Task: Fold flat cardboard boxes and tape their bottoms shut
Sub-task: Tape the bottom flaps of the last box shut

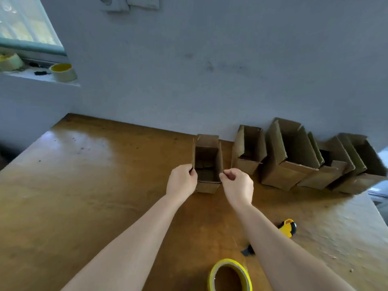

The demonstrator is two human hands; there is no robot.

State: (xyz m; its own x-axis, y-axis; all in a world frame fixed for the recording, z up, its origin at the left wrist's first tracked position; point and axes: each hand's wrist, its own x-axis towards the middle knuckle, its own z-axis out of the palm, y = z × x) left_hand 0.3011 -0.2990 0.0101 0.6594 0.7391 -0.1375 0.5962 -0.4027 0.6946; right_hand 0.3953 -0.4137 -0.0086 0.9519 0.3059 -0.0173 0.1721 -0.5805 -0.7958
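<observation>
Standing upright between both hands: open box [207,164], left hand [182,180] and right hand [238,186] pinching its side flaps; nothing visible inside.

Your bare forearms stretched forward, left hand [182,180] and right hand [238,185] level, fingers curled in pinches, thumbs facing inward

Five boxes [207,162] — three tape rolls [230,275].
</observation>
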